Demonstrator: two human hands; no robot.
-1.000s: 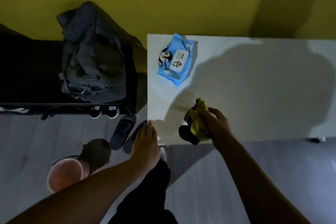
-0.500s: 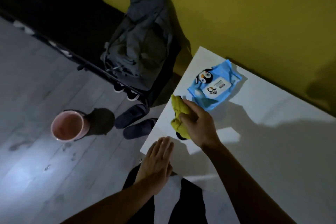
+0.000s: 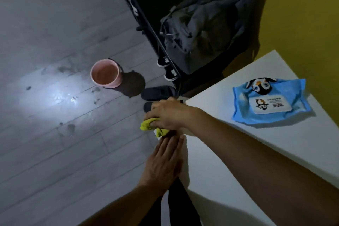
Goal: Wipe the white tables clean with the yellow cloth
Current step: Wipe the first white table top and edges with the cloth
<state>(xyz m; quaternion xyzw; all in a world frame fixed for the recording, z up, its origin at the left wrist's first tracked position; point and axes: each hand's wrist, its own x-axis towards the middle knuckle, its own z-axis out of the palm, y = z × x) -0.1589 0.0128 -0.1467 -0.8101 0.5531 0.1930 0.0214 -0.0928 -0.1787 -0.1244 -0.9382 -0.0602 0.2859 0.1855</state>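
Head view, right hand [image 3: 169, 113] grip closed on yellow cloth [image 3: 149, 126] at white table [image 3: 229, 152] edge, left hand [image 3: 165, 161] flat, empty

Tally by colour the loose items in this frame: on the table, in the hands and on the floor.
Yellow: 1, the yellow cloth in the right hand
Blue: 1, the wipes pack on the white table
Pink: 1, the bucket on the floor
Dark: 2, the slippers
Total: 5
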